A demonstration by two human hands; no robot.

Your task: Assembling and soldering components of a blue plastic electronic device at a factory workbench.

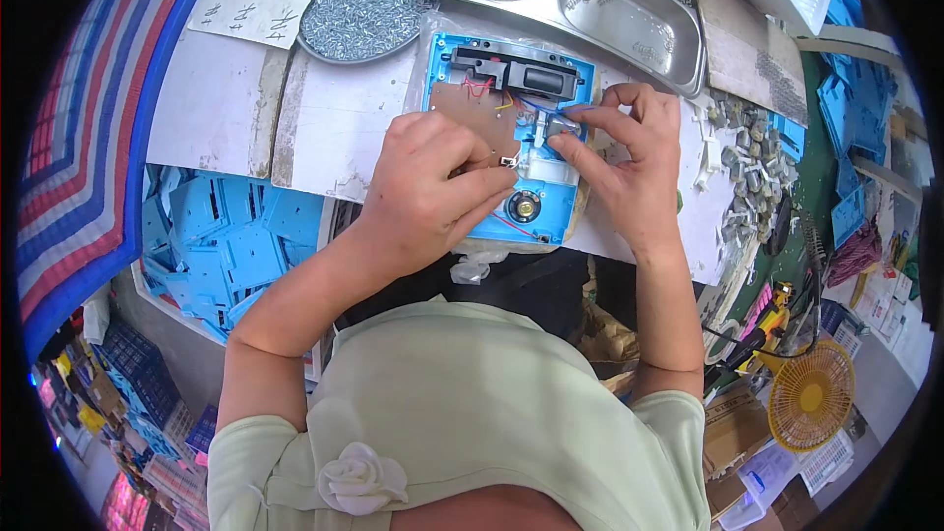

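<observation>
A blue plastic housing [447, 64] lies flat on the white table, with a brown circuit board [467, 103], a black block [516, 69], thin coloured wires and a small round speaker [524, 206] inside. My left hand [433, 187] rests on the housing's lower left, its fingertips pinching a small part near the board's edge. Over the right side, my right hand [629, 152] pinches a small grey metal motor [559, 127] between thumb and forefinger, at the housing's middle right.
A round dish of small screws [364, 5] and a steel compartment tray [590, 0] sit behind the housing. Small grey parts [747, 172] are heaped at the right. A bin of blue housings [221, 246] stands below left; an orange fan [811, 393] lower right.
</observation>
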